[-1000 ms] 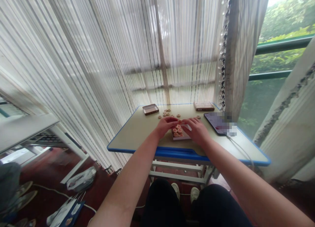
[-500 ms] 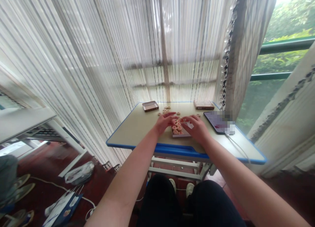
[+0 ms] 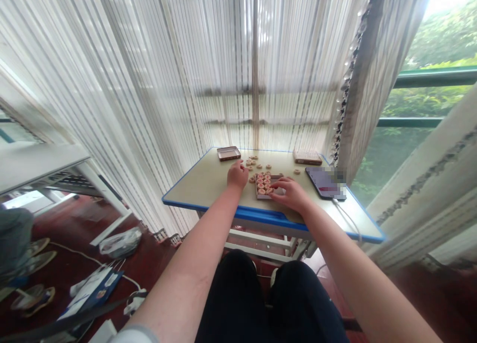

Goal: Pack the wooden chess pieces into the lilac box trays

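Round wooden Chinese chess pieces (image 3: pixel 261 186) with red characters lie in rows in the left part of a shallow open box (image 3: pixel 263 197). My right hand (image 3: pixel 290 193) is over the right part of this box. Its thumb and fingertips close on a Chinese chess piece (image 3: pixel 269 190) at the near end of a row. Left of the box, my left hand (image 3: pixel 237 175) is closed, its fingers curled beside the loose pieces (image 3: pixel 250 169); whatever may be in them is hidden. Another loose piece (image 3: pixel 252 179) lies between that hand and the box.
On the table (image 3: pixel 201 184) are a shallow lid (image 3: pixel 228 154) at the back left and a flat box (image 3: pixel 307 157) at the back right. A phone (image 3: pixel 323 183) with a white cable (image 3: pixel 348 216) lies on the right. More loose pieces (image 3: pixel 268 167) lie behind the open box.
My left hand has moved off the box, leftward to the loose pieces, and its fingers have curled. My right hand has shifted to the near end of the rows. The view has shifted slightly.
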The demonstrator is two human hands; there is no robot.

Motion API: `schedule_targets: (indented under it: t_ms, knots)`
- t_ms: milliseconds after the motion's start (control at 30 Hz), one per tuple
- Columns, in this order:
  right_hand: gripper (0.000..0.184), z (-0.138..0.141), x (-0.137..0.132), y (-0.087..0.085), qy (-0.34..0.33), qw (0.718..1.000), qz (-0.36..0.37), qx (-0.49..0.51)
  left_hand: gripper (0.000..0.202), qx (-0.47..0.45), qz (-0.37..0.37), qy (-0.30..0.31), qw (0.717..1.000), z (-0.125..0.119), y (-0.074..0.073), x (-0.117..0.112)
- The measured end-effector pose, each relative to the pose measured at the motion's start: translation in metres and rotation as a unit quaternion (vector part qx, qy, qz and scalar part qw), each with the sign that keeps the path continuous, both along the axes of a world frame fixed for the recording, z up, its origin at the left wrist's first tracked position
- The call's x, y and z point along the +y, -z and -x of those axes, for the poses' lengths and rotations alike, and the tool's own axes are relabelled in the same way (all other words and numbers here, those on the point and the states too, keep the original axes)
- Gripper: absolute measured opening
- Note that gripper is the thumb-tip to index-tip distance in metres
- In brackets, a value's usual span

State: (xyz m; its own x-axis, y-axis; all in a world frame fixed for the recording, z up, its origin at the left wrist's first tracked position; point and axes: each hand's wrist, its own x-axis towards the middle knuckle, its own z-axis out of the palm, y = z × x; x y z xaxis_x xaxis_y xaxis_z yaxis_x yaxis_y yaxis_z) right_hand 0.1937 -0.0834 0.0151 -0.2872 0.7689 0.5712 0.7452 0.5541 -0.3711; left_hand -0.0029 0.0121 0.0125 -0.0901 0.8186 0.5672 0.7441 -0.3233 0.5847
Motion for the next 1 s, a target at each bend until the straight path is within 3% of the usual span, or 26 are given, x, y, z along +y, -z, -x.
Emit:
schedule_targets:
  t_ms: [233, 1000]
  knots:
    - [0.023, -0.003, 0.002, 0.003, -0.004, 0.999, -0.033, -0.019, 0.025, 0.024, -0.039, -0.014, 0.999, 0.002, 0.0, 0.0]
    - [0.022, -0.007, 0.001, -0.002, -0.029, 0.997, -0.026, -0.062, 0.017, 0.009, -0.024, -0.021, 0.999, 0.003, 0.004, 0.014]
